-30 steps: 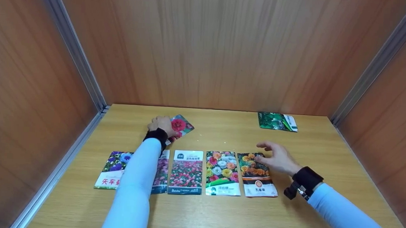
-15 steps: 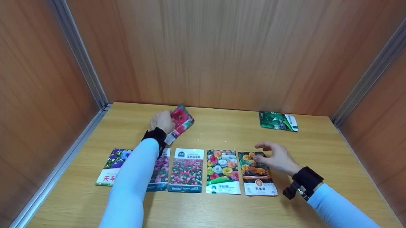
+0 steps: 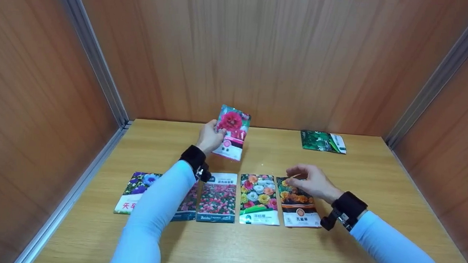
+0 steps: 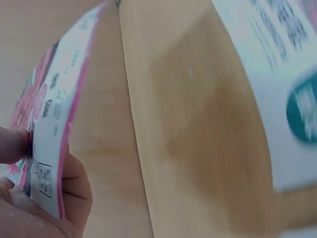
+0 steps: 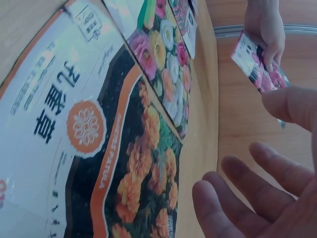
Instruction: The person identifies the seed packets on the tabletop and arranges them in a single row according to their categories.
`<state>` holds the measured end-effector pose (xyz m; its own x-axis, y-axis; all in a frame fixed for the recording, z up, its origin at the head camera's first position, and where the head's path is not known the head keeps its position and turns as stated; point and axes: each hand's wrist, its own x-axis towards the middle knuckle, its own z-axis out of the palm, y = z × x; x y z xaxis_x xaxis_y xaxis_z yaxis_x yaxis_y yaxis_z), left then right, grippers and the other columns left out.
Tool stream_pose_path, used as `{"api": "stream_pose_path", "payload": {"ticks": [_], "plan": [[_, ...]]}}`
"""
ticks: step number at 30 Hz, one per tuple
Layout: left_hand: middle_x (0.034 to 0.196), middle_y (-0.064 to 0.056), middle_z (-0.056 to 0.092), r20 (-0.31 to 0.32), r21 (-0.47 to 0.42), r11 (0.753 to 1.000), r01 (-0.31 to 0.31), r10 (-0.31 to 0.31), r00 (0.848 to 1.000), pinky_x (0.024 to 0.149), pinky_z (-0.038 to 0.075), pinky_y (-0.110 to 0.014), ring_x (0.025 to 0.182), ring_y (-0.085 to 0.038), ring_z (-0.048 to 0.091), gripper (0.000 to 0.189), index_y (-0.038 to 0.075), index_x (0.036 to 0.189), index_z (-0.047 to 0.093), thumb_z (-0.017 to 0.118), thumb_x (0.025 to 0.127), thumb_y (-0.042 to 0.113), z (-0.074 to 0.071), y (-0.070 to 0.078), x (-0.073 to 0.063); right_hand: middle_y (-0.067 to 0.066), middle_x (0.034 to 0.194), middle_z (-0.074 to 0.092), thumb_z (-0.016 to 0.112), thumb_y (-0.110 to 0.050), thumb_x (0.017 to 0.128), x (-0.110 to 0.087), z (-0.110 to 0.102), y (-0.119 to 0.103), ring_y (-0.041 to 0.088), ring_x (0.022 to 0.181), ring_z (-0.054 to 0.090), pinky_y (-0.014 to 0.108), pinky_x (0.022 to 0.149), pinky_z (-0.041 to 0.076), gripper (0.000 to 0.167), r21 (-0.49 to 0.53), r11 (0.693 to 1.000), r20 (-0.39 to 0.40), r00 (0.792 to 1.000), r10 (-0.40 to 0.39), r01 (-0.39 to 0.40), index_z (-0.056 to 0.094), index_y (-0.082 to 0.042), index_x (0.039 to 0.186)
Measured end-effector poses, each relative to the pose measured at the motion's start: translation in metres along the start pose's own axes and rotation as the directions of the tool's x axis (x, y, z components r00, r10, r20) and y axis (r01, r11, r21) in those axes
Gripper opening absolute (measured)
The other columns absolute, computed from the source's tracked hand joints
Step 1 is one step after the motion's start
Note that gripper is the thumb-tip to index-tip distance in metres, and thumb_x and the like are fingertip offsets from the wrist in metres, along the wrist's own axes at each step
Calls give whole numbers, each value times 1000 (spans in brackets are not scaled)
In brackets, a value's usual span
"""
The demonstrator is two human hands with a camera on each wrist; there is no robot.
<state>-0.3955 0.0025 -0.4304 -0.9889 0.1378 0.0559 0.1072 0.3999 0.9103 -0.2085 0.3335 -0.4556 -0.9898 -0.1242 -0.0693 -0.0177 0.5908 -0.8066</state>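
My left hand (image 3: pixel 211 137) pinches a seed packet with a pink flower (image 3: pixel 231 133) by its left edge, thumb on the front and fingers behind. The packet is lifted over the back of the table and tilted; the left wrist view shows its white lower part (image 4: pixel 59 109) edge-on. My right hand (image 3: pixel 313 183) hovers over the top of the orange marigold seed packet (image 3: pixel 299 206), fingers loosely bent and apart, holding nothing. In the right wrist view the marigold packet (image 5: pixel 89 129) lies flat below those fingers (image 5: pixel 257 183).
Left of the marigold packet lie a multicoloured flower packet (image 3: pixel 259 198), a pink meadow packet (image 3: pixel 217 199), a purple one (image 3: pixel 186 205) partly under my left arm, and a blue flower packet (image 3: pixel 132 194). A green packet (image 3: pixel 323 141) lies at the back right. Wooden walls (image 3: pixel 236 57) enclose the table.
My left hand has picked the pink flower packet up off the table and moved it right, turning it more upright. My right hand has shifted slightly left over the marigold packet.
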Motion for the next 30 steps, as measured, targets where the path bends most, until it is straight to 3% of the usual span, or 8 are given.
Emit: {"api": "stream_pose_path", "payload": {"ticks": [6,9,12,17,21,25,30], "plan": [[111,-12,67,47,-160,986,-49,58,997,98,46,-36,104,-22,57,24,0,127,63,62,104,9,26,10,-17,12,126,72,76,-33,100,1,3,-7,29,109,69,48,94,57,44,45,998,5,999,-35,35,68,-8,135],[112,-14,70,99,-240,970,-36,62,993,94,50,-33,99,-20,62,28,-3,131,63,60,104,4,39,14,-26,15,127,71,72,-36,103,1,3,-7,32,108,69,51,91,59,47,73,997,2,999,-36,36,66,-5,137],[113,-16,72,186,-298,954,27,31,982,90,55,-32,94,-20,68,35,-3,141,58,58,106,4,51,18,-37,19,130,70,68,-42,105,2,3,-8,37,111,68,51,91,60,52,115,993,-5,1000,-12,13,63,-4,141],[111,-15,74,302,-273,959,76,10,953,86,58,-32,92,-21,72,42,1,150,51,55,110,10,68,23,-53,23,134,67,61,-45,108,4,4,-11,43,111,67,56,93,59,58,187,982,-23,1000,15,-10,55,-2,147],[107,-14,76,345,-257,962,90,5,939,83,59,-33,90,-21,74,47,2,155,47,55,110,12,81,29,-63,25,134,67,59,-47,108,7,3,-11,45,111,68,55,94,58,62,204,979,-42,999,30,-20,50,-3,151],[105,-12,76,361,-257,962,91,8,933,85,59,-33,90,-22,74,54,2,161,38,55,110,14,97,32,-71,23,130,69,60,-49,107,7,0,-10,46,109,68,52,91,59,64,211,977,-71,996,49,-33,49,-4,152],[110,-8,75,346,-280,959,47,55,937,100,53,-35,101,-20,70,42,6,151,50,55,109,10,123,36,-81,20,124,72,62,-43,108,8,-7,-7,29,97,71,43,84,61,59,226,972,-137,986,99,-67,48,-3,150]]}}
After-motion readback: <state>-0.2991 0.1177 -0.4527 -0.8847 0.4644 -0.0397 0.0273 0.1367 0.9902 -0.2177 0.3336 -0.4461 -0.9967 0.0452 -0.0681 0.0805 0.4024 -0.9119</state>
